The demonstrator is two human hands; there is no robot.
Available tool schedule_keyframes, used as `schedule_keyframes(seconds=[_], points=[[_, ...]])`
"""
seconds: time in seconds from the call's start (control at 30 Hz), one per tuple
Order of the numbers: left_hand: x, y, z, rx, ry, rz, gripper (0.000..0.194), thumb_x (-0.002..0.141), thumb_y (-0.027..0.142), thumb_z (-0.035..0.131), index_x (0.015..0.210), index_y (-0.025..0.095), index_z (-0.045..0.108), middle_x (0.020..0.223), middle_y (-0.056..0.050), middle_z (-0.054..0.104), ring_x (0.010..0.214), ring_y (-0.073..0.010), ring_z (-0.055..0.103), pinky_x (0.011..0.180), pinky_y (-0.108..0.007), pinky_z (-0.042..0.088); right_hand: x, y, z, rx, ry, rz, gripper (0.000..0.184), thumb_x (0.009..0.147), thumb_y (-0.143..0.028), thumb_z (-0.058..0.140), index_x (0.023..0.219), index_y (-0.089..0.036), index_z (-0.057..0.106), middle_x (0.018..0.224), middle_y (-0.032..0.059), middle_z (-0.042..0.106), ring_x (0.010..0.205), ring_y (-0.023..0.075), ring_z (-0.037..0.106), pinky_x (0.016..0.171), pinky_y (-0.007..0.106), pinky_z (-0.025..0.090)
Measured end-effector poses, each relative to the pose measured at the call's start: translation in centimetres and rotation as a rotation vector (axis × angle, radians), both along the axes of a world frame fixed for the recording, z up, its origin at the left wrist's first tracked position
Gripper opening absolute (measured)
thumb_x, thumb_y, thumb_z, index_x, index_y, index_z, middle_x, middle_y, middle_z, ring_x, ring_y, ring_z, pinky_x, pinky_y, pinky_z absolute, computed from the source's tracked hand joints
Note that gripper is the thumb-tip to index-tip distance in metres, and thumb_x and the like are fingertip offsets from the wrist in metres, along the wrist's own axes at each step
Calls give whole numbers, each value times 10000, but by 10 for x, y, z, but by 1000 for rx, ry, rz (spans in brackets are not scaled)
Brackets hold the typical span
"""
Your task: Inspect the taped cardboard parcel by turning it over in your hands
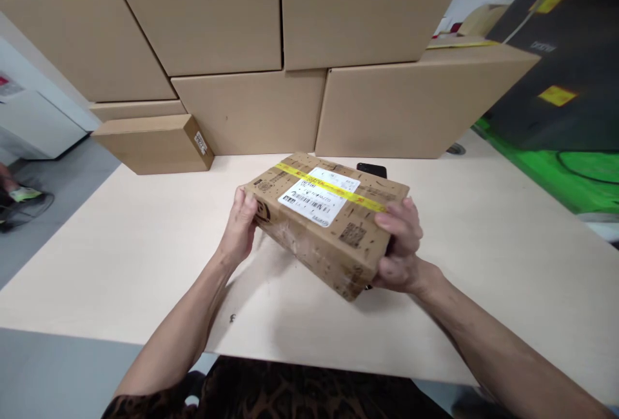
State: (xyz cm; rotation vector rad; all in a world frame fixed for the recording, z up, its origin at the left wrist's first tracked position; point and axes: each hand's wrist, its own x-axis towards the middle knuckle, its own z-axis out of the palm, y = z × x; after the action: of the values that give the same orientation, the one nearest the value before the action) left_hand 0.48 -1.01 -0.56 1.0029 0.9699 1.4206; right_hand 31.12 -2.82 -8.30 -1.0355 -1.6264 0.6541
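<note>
A brown cardboard box (290, 225) with dark printing is held tilted above the table, gripped at both ends. On its top face are a white shipping label (319, 196) and a strip of yellow tape (362, 200) running lengthwise. My left hand (240, 222) is closed on the box's left end, and its fingertips are partly hidden. Around the right end wraps my right hand (401, 245), fingers on the top and side. Just behind the box lies a black phone-like object (372, 169), partly covered by it.
Large plain cartons (251, 113) are stacked along the back of the pale table (159, 245). A smaller flat carton (149, 145) stands at the back left. To the right is a dark machine (570, 51) beside a green surface. A person's shoe (26, 194) shows at far left.
</note>
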Motion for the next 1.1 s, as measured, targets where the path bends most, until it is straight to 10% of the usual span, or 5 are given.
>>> schedule_keyframes(seconds=[0.2,0.33,0.5,0.83,1.1], points=[[-1,2,1,-257,-10,12,659,660,623,920,1127,241,656,1114,-55,770,1066,-282,735,694,-308,571,-11,-4,6,92,-229,-2,424,429,-641,978,755,-495,750,1003,-12,689,1237,401,599,1318,725,177],[9,2,5,-124,-120,73,516,719,580,825,1074,231,689,1047,-59,789,1069,-303,753,791,-378,626,-18,-10,35,176,-86,-138,549,580,-507,975,1088,-473,771,1493,-8,610,1582,470,353,1319,749,169],[12,2,4,97,-173,210,330,770,522,780,939,251,695,1008,-44,779,1035,-255,741,816,-333,623,-31,-20,69,-287,526,60,575,936,-618,700,1487,-505,575,1674,-13,528,1592,351,455,1216,663,467],[26,-12,-9,195,-103,237,481,736,538,864,1092,237,744,1109,-66,779,1162,-283,724,1043,-387,582,-33,-27,87,-541,726,157,930,623,-788,908,1435,-429,629,1483,37,704,1461,418,597,1096,613,598],[21,-18,-18,179,16,69,658,796,563,842,1358,259,686,1205,-96,774,1254,-336,709,1099,-487,576,-28,-22,88,-533,723,134,920,628,-410,979,1462,-385,590,1366,53,780,1291,412,726,1129,704,556]])
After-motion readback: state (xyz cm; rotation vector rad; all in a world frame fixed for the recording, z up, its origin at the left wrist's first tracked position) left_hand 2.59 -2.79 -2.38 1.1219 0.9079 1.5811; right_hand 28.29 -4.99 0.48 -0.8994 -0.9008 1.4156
